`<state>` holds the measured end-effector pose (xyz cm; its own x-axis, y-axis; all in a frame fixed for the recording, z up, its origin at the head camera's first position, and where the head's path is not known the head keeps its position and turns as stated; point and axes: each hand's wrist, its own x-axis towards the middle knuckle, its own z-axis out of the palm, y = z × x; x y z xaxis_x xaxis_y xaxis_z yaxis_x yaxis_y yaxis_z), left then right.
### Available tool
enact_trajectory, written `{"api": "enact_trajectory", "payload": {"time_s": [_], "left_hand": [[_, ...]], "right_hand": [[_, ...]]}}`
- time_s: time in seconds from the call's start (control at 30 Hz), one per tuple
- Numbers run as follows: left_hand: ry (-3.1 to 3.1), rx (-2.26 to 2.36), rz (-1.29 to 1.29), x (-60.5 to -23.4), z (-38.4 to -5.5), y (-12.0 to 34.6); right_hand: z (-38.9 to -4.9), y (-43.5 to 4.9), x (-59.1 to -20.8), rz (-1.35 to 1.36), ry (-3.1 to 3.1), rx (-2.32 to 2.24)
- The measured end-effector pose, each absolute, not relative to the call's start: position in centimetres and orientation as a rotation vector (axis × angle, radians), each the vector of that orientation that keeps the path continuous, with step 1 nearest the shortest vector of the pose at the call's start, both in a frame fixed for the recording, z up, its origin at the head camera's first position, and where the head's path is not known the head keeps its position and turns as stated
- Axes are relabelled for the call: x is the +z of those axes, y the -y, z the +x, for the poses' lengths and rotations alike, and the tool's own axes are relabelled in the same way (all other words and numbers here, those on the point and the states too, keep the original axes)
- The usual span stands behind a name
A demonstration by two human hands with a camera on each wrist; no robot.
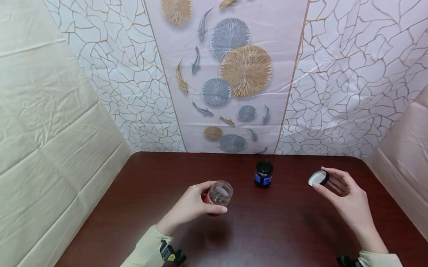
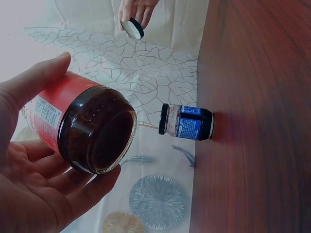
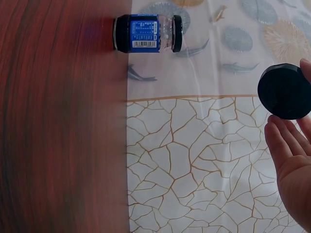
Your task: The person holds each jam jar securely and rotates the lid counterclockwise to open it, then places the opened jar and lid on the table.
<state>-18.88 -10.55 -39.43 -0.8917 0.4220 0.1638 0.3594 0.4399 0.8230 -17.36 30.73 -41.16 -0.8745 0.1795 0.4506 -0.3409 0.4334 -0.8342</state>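
In my left hand [image 1: 192, 203] I grip a glass jar [image 2: 99, 128] with a red label and dark brown contents low inside. Its mouth is uncovered, and the jar is held above the table, thumb on one side and fingers round the other. My right hand [image 1: 351, 201] pinches a round black lid [image 3: 284, 91] by its rim, off to the right of the jar. The lid's white inner face shows in the head view. Between the hands and farther back, a second jar [image 1: 264, 174] with a blue label stands upright, its black lid on.
The dark red-brown wooden table [image 1: 266, 243] spreads under both hands. A patterned cloth [image 1: 236, 122] with fish and round motifs hangs along its back edge. Pale cloth walls [image 1: 51, 140] flank it left and right.
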Motion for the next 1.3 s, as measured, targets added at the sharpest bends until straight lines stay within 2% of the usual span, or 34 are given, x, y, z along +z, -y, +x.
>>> {"api": "enact_trajectory", "payload": {"time_s": [0.43, 1.3], "left_hand": [[-2.614, 1.473, 0.684, -39.9, -18.8, 10.7], [-2.613, 1.485, 0.644, -39.8, -19.3, 11.2]], "right_hand": [[-16.5, -31.8, -41.8, 0.058, 2.228, 1.468], [-17.0, -34.0, -42.9, -0.025, 2.353, 1.492]]}}
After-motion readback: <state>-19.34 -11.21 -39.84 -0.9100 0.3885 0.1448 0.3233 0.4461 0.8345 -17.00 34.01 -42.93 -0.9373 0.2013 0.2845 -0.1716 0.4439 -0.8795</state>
